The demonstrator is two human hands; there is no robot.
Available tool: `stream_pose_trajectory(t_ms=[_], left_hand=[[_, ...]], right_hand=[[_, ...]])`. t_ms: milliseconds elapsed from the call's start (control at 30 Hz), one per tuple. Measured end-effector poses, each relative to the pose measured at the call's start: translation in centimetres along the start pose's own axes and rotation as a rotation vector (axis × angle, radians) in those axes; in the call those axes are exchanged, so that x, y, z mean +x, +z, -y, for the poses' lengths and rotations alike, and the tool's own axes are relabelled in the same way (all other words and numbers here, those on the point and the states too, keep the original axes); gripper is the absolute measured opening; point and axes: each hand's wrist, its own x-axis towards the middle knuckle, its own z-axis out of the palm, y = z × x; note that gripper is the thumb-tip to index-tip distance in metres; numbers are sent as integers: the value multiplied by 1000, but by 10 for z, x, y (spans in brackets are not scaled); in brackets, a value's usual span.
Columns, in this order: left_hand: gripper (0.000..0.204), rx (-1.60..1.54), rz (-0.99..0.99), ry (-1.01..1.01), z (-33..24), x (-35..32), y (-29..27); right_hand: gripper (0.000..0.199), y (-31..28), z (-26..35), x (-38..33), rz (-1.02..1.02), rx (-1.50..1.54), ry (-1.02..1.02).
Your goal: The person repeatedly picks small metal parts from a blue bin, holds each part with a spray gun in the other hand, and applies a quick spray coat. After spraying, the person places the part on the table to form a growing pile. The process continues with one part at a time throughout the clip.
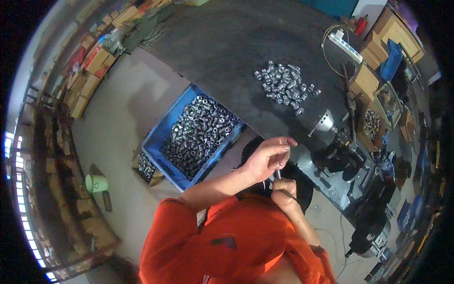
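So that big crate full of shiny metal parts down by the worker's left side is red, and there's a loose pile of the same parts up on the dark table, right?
Not quite. The crate is blue, not red, as the head view shows. The rest holds: it is full of shiny metal parts, and a loose pile of parts lies on the dark table.

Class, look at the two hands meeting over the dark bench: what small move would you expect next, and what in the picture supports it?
Probably the left hand guides a small metal piece onto the thin tool in the right hand: both pinch close together, touching, with loose metal nuts piled beyond.
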Motion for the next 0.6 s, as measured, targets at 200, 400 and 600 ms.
stream_pose_trajectory(t_ms=[200,400,600], left_hand=[[25,34,-111,82,-16,-10,-20],[22,759,-620,387,-74,-66,-144],[36,1798,-793,-220,-72,-125,-247]], right_hand=[[16,0,1,-6,56,29,54],[13,3,-2,-13,32,-30,71],[13,6,-6,-13,33,14,79]])
